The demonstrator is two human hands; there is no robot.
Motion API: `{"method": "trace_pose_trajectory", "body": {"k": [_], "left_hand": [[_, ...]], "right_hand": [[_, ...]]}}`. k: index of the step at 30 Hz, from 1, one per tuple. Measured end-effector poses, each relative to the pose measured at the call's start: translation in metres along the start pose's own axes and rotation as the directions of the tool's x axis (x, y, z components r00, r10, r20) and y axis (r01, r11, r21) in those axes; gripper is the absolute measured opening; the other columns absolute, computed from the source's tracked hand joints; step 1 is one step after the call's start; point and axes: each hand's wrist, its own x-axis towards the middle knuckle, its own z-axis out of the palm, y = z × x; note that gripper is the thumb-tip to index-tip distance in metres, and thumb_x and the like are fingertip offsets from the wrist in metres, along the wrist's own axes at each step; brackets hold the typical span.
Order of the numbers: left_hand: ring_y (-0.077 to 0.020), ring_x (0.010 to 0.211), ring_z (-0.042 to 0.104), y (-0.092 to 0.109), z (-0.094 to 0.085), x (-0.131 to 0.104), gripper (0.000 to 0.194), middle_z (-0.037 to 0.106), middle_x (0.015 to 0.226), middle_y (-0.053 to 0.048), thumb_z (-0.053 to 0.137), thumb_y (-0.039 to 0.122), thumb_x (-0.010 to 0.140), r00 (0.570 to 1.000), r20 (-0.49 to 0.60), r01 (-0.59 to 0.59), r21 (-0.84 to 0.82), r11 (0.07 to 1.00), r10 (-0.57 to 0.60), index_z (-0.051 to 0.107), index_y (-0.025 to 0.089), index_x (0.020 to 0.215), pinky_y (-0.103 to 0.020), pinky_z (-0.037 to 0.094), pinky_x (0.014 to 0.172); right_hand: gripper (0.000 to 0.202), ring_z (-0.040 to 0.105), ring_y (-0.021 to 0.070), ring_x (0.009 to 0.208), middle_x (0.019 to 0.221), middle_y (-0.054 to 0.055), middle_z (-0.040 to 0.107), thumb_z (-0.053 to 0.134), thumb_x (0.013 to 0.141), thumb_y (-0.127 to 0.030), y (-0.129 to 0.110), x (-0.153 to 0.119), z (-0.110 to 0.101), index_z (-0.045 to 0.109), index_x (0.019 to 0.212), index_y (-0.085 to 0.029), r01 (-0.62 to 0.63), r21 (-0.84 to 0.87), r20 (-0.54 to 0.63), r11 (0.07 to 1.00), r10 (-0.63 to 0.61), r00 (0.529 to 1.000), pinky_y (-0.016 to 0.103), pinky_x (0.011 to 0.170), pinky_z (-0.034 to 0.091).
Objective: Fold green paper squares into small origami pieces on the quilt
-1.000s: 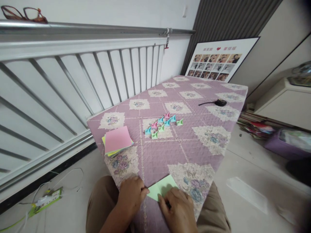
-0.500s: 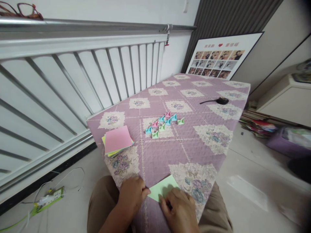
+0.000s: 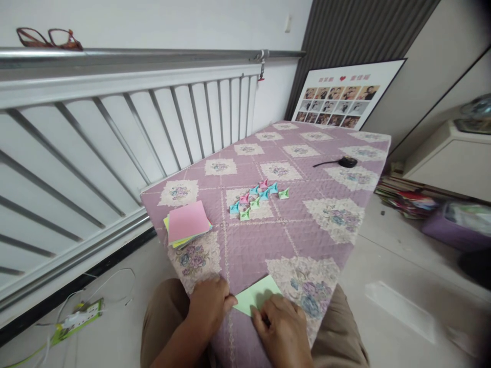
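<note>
A light green sheet of paper [image 3: 249, 296] lies near the front edge of the table, turned at an angle to me. Its left corner is pinched by my left hand [image 3: 210, 301], whose fingers are curled in. My right hand [image 3: 282, 324] grips the paper's right side, thumb and bent fingers pressed together on it and covering that part. Farther off, several small folded paper pieces [image 3: 255, 203] in pink, blue and green sit in rows. To the left rests a stack of square coloured paper [image 3: 187, 223], pink on top with yellow below.
A purple floral cloth [image 3: 261, 245] covers the table. A black object with a thin tail [image 3: 347, 162] lies at the far right. Along the left runs a white radiator [image 3: 153, 128], with glasses [image 3: 49, 38] on the pipe above. A power strip [image 3: 79, 319] and cables are on the floor.
The camera view has shifted slightly, so the background sits a little lower. Both hands and the green paper stay almost in the same place.
</note>
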Motion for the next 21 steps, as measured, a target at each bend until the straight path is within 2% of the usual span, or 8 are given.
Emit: {"method": "trace_pose_trajectory", "body": {"k": [4, 8, 11, 13, 15, 17, 19, 21], "left_hand": [[-0.0188, 0.081, 0.058, -0.007, 0.003, -0.003, 0.013, 0.064, 0.085, -0.001, 0.056, 0.032, 0.084, 0.998, -0.051, -0.03, -0.056, 0.998, 0.027, 0.06, 0.02, 0.081, -0.03, 0.034, 0.07], [-0.0175, 0.085, 0.055, -0.013, 0.008, -0.004, 0.009, 0.062, 0.089, 0.0, 0.054, 0.028, 0.085, 0.996, -0.054, -0.071, -0.081, 0.994, 0.066, 0.059, 0.02, 0.086, -0.029, 0.035, 0.075], [-0.0188, 0.095, 0.052, -0.011, 0.01, -0.005, 0.012, 0.06, 0.1, -0.001, 0.052, 0.027, 0.089, 0.981, -0.087, -0.174, -0.005, 0.985, 0.173, 0.06, 0.022, 0.096, -0.03, 0.034, 0.083], [-0.0199, 0.103, 0.048, -0.007, 0.01, -0.008, 0.017, 0.058, 0.108, -0.002, 0.048, 0.027, 0.092, 0.934, -0.125, -0.326, 0.079, 0.942, 0.333, 0.059, 0.026, 0.106, -0.032, 0.032, 0.088], [-0.0206, 0.106, 0.045, -0.001, 0.01, -0.01, 0.022, 0.057, 0.113, -0.003, 0.044, 0.027, 0.095, 0.848, -0.139, -0.489, 0.163, 0.857, 0.511, 0.055, 0.028, 0.114, -0.034, 0.03, 0.089], [-0.0207, 0.104, 0.046, 0.004, 0.01, -0.012, 0.024, 0.059, 0.111, -0.004, 0.04, 0.028, 0.097, 0.773, -0.129, -0.586, 0.231, 0.776, 0.622, 0.053, 0.027, 0.117, -0.034, 0.031, 0.087], [-0.0204, 0.101, 0.048, 0.007, 0.011, -0.014, 0.024, 0.061, 0.107, -0.005, 0.038, 0.027, 0.097, 0.738, -0.109, -0.621, 0.276, 0.733, 0.666, 0.052, 0.024, 0.117, -0.034, 0.032, 0.083], [-0.0204, 0.1, 0.049, 0.008, 0.012, -0.014, 0.025, 0.061, 0.109, -0.005, 0.037, 0.025, 0.098, 0.73, -0.104, -0.619, 0.316, 0.719, 0.675, 0.052, 0.023, 0.118, -0.034, 0.032, 0.082]], "right_hand": [[0.017, 0.053, 0.0192, 0.069, 0.066, -0.001, 0.057, 0.061, 0.078, -0.025, 0.0, -0.001, 0.0, 0.053, 0.063, -0.023, -0.009, 0.021, -0.014, 1.0, 0.01, 1.0, 0.033, 0.07, 0.028], [0.012, 0.054, 0.0194, 0.07, 0.067, -0.002, 0.058, 0.06, 0.078, -0.022, -0.001, -0.003, -0.003, 0.053, 0.069, -0.024, -0.005, 0.041, -0.036, 0.999, 0.006, 0.999, 0.033, 0.07, 0.028], [0.014, 0.054, 0.0189, 0.069, 0.066, -0.002, 0.057, 0.06, 0.078, -0.02, -0.001, -0.004, -0.004, 0.052, 0.066, -0.023, 0.006, 0.045, -0.049, 0.999, -0.004, 0.999, 0.032, 0.069, 0.027], [0.014, 0.054, 0.0188, 0.069, 0.066, -0.003, 0.058, 0.06, 0.077, -0.019, -0.001, -0.004, -0.004, 0.052, 0.067, -0.023, 0.01, 0.047, -0.047, 0.999, -0.008, 0.999, 0.032, 0.069, 0.027], [0.014, 0.054, 0.0189, 0.07, 0.067, -0.003, 0.058, 0.061, 0.077, -0.018, -0.002, -0.004, -0.004, 0.053, 0.067, -0.023, 0.008, 0.049, -0.043, 0.999, -0.006, 0.999, 0.032, 0.069, 0.027], [0.014, 0.054, 0.019, 0.071, 0.068, -0.003, 0.059, 0.062, 0.077, -0.017, -0.002, -0.004, -0.004, 0.054, 0.068, -0.024, 0.009, 0.047, -0.042, 0.999, -0.007, 0.999, 0.032, 0.069, 0.027], [0.013, 0.054, 0.0189, 0.071, 0.069, -0.002, 0.059, 0.062, 0.078, -0.017, -0.001, -0.005, -0.003, 0.054, 0.069, -0.023, 0.02, 0.037, -0.049, 0.999, -0.018, 0.999, 0.032, 0.069, 0.027], [0.013, 0.053, 0.0187, 0.071, 0.069, -0.002, 0.059, 0.06, 0.079, -0.017, 0.0, -0.008, -0.003, 0.055, 0.069, -0.023, 0.038, 0.017, -0.058, 0.999, -0.037, 0.998, 0.032, 0.069, 0.027]]}}
